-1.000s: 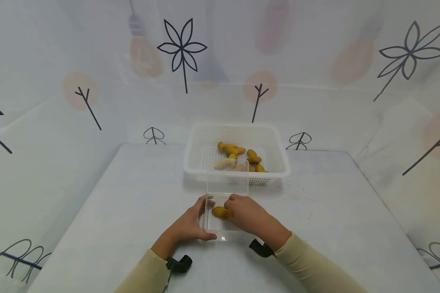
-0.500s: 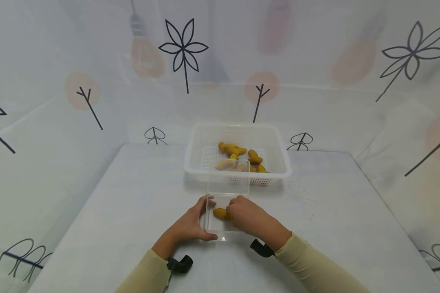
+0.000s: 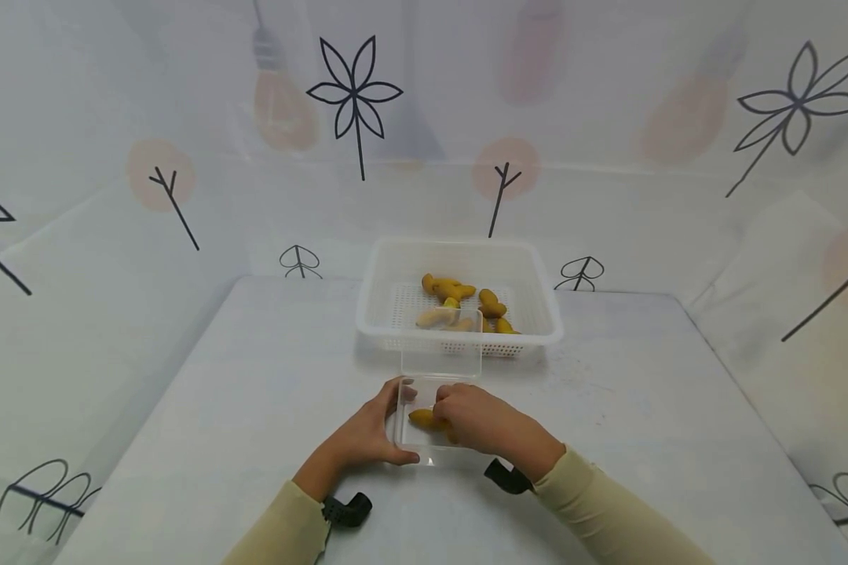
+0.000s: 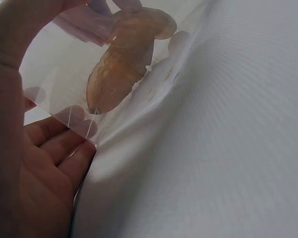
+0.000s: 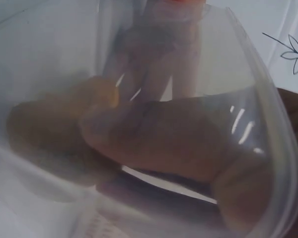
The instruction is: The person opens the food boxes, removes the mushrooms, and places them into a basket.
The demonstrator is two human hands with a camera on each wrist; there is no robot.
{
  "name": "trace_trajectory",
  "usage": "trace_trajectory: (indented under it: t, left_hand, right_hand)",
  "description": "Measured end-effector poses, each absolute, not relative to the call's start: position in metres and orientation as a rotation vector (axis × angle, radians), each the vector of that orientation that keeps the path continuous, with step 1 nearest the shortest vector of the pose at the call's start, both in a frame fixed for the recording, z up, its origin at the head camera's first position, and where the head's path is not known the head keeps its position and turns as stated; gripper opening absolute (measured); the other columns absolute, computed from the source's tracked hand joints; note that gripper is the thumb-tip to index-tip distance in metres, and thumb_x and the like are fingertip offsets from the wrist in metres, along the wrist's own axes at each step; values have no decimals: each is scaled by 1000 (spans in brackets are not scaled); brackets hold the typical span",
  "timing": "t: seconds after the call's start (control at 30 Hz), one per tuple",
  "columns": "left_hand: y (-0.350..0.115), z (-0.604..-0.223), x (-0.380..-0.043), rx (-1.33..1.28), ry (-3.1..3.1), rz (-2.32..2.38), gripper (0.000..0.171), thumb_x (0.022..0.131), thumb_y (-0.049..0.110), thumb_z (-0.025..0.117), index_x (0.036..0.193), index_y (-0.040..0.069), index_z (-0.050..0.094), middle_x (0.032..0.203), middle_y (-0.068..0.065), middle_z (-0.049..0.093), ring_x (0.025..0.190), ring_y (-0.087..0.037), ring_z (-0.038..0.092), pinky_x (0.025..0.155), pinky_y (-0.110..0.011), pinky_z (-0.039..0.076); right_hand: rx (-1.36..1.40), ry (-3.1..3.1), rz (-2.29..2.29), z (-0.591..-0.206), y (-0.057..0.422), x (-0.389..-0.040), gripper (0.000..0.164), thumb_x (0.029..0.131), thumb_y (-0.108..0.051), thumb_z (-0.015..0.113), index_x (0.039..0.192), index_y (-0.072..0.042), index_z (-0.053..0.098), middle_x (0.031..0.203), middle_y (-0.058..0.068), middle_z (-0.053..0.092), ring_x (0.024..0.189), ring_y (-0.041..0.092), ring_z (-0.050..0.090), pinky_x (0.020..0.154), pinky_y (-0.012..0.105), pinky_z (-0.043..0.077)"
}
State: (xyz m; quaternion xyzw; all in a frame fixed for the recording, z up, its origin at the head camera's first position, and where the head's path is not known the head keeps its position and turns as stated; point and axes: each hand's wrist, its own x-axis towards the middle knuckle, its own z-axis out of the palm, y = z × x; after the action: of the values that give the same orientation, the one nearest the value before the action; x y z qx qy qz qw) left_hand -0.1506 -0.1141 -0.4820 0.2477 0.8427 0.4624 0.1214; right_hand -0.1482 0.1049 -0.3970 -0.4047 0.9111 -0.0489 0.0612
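In the head view my left hand [image 3: 363, 431] grips the left side of a clear plastic box [image 3: 413, 449], thumb at the front corner and fingers at the back. My right hand [image 3: 477, 416] reaches inside it with curled fingers, holding a yellow-brown oblong piece [image 3: 424, 418] low in the box. More yellow-brown shows just under the right hand. In the left wrist view the knobbly, rounded piece [image 4: 116, 74] is seen through the clear wall. The right wrist view, blurred by plastic, shows the thumb [image 5: 154, 134] against the piece [image 5: 54, 134]. The right fingertips are partly hidden.
The box's clear lid [image 3: 438, 362] stands raised at the back, overlapping the basket's front. A white perforated basket [image 3: 547, 333] behind holds several similar yellow-brown pieces [image 3: 448, 289]. Both rest on a white-covered table [image 3: 268, 369], with a patterned cloth wall [image 3: 424, 204] behind.
My right hand has shifted slightly toward the front of the box, and the piece has moved a little with it. More yellow-brown shows beneath that hand. My left hand stays put.
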Motion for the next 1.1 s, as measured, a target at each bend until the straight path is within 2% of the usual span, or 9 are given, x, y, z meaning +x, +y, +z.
trace_trajectory:
  t: [0.33, 0.67, 0.93, 1.1]
  left_hand:
    - [-114, -482, -151, 731, 2443, 1360, 108, 64, 38, 88, 148, 26, 21, 148, 1, 41, 142, -11, 35, 115, -42, 33]
    - [-114, -480, -149, 725, 2452, 1352, 109, 65, 40, 87, 149, 24, 21, 145, 2, 44, 137, -12, 42, 115, -44, 35]
    - [-114, -482, -149, 717, 2453, 1352, 111, 64, 41, 87, 151, 22, 19, 151, 12, 36, 140, -9, 37, 116, -44, 33]
    - [-114, -482, -150, 738, 2429, 1383, 110, 64, 38, 88, 149, 30, 19, 150, 11, 38, 132, -8, 44, 111, -39, 39]
  right_hand:
    - [-1242, 2720, -185, -389, 108, -146, 14, 81, -5, 74, 93, -13, 76, 91, -4, 67, 82, 10, 59, 82, 26, 54]
    - [-1257, 2732, -284, -370, 115, -142, 14, 82, -13, 76, 96, -14, 74, 96, -6, 66, 86, 9, 57, 82, 26, 54]
    - [-1326, 2790, -310, -352, 124, -141, 12, 85, -16, 73, 97, -16, 73, 101, -4, 66, 91, 11, 59, 82, 25, 54]
    - [-1369, 2845, -361, -340, 130, -142, 13, 84, -11, 73, 97, -14, 72, 101, -3, 65, 93, 13, 60, 84, 28, 54]
